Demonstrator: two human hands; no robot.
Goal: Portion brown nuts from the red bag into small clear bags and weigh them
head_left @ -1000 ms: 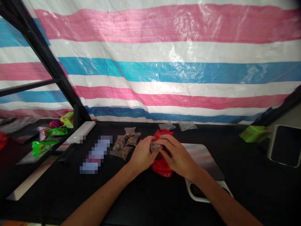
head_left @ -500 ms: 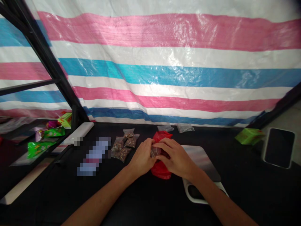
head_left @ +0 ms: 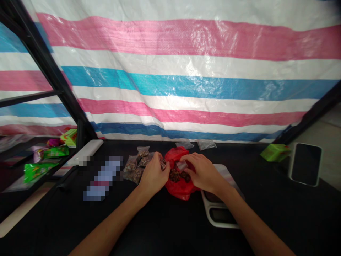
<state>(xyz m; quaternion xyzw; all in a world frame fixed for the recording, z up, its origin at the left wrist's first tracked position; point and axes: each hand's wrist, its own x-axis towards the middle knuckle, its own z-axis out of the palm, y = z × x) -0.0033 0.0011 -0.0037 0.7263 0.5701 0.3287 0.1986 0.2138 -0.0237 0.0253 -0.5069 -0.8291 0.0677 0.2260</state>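
Note:
A red plastic bag (head_left: 178, 192) lies open on the black table, with dark brown dried pieces (head_left: 176, 175) showing inside. My right hand (head_left: 204, 174) reaches over its right side, finger and thumb closed on a small clear plastic bag (head_left: 182, 166). At the red bag's left edge, my left hand (head_left: 154, 172) has its fingers pinched together. A sliver of something clear shows at those fingertips, too small to name. Just left of that hand sit several filled clear zip bags (head_left: 131, 164) of brown pieces, partly hidden by it.
A white scale (head_left: 213, 217) sits under my right forearm. Empty clear bags (head_left: 206, 144) lie at the back edge. To the right are a green box (head_left: 275, 153) and a phone-like device (head_left: 305, 164). A white bar (head_left: 89, 151) and green packets (head_left: 38, 170) are leftward.
My hands have moved apart; the left has shifted left toward the filled bags. The red bag's opening and its brown contents now show between them. The view has shifted slightly.

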